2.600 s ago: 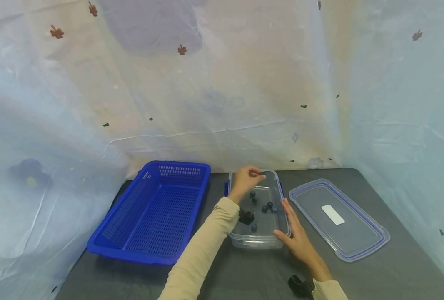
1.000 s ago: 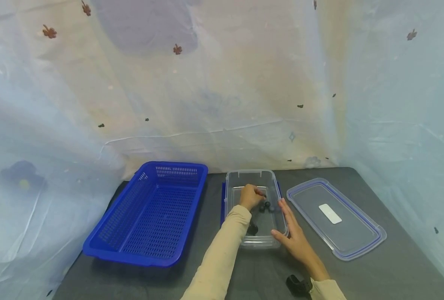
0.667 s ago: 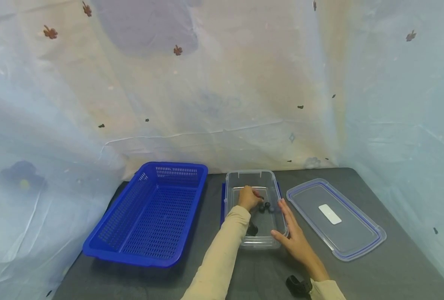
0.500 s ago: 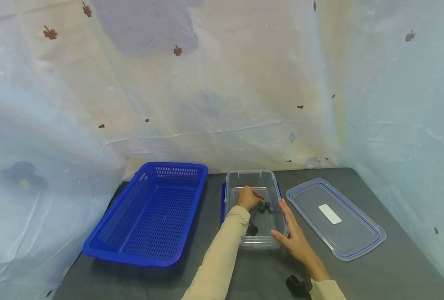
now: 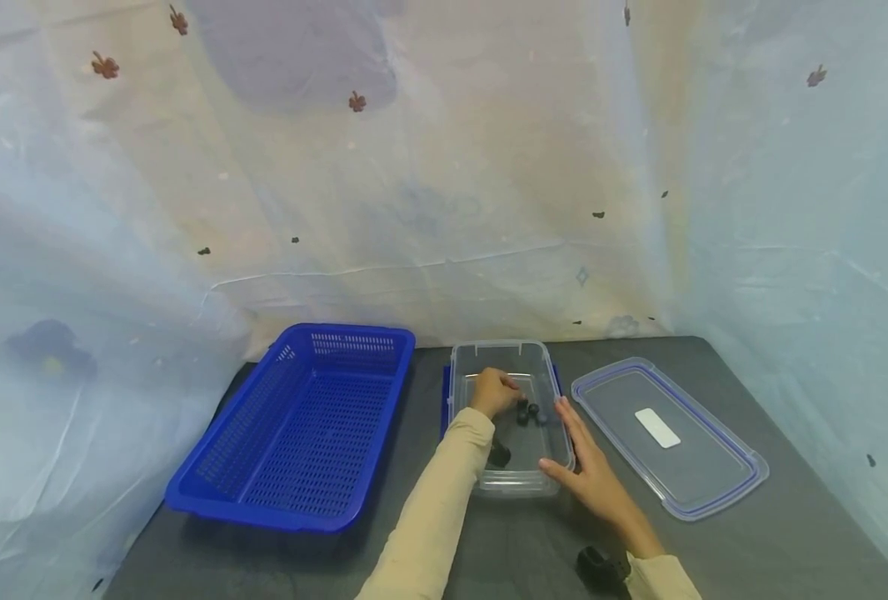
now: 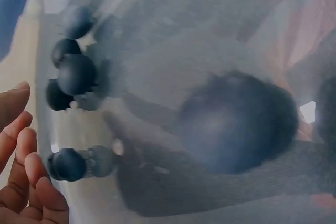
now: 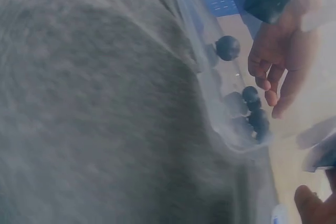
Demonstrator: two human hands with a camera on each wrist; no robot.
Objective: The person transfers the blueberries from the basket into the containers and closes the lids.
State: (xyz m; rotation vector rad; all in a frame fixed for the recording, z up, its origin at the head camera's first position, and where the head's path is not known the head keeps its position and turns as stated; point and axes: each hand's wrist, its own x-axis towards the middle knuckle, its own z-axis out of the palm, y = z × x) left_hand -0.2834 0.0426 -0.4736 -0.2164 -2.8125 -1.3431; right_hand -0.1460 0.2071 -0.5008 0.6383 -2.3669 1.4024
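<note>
A clear plastic box (image 5: 519, 483) stands mid-table with several dark, round blueberries (image 5: 522, 417) inside, clustered toward its right wall. My left hand (image 5: 494, 392) reaches into it, beside the cluster. In the left wrist view, its loosely bent fingers (image 6: 26, 145) hold nothing, and the thumb stands apart from them. A large blurred blueberry (image 6: 236, 124) lies close to that camera. My right hand (image 5: 594, 479) rests against the box's right side, thumb near the front corner, fingers along the rim. In the right wrist view, a single blueberry (image 7: 227, 48) lies apart from the cluster.
To the left stands a blue perforated basket (image 5: 316, 442). A clear lid (image 5: 706, 475) with a blue seal and a white label lies right of the box. Behind the grey table (image 5: 264, 562) hangs a patterned plastic sheet (image 5: 444, 167). Black cameras sit on both wrists.
My left hand came from the box's far end, pinching a small dark berry, down to the cluster. Its fingers have since let go, and a blueberry sits with the others. My right hand stayed.
</note>
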